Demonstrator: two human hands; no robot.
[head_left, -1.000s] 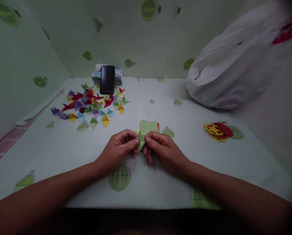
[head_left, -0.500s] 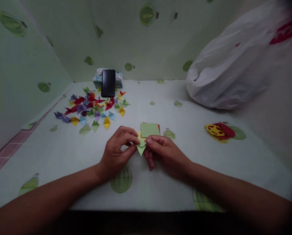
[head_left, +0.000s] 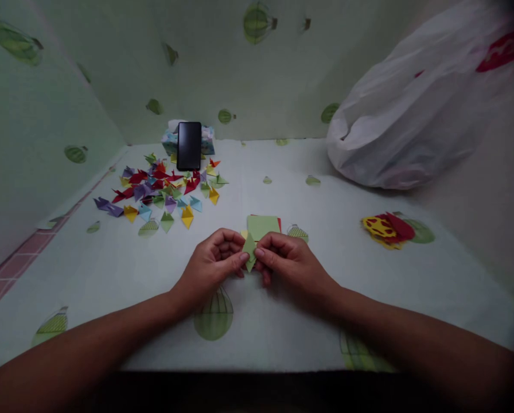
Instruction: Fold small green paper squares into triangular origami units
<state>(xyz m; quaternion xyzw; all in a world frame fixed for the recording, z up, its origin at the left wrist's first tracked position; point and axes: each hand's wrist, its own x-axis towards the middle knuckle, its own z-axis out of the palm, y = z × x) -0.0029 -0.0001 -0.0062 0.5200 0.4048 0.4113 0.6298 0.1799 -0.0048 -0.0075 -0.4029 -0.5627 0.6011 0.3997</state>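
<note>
Pinching a little folded green paper [head_left: 250, 252] at opposite edges between thumb and fingers of left hand [head_left: 209, 261] and right hand [head_left: 296, 264], just this side of some square sheets [head_left: 263, 228]. Plus a kinda messy heap of colourful folded papers [head_left: 156, 184] off left.

The left hand [head_left: 216, 261] and right hand [head_left: 295, 265] cover the side edges of the green folded paper [head_left: 249, 251] and hide the near part of the paper stack [head_left: 263, 228], while at far left the phone [head_left: 189, 146] blocks the middle of the tissue box [head_left: 208, 140], and at right the white bag [head_left: 394, 126] runs out of sight, its red mark [head_left: 504, 50] too blurred to read.
</note>
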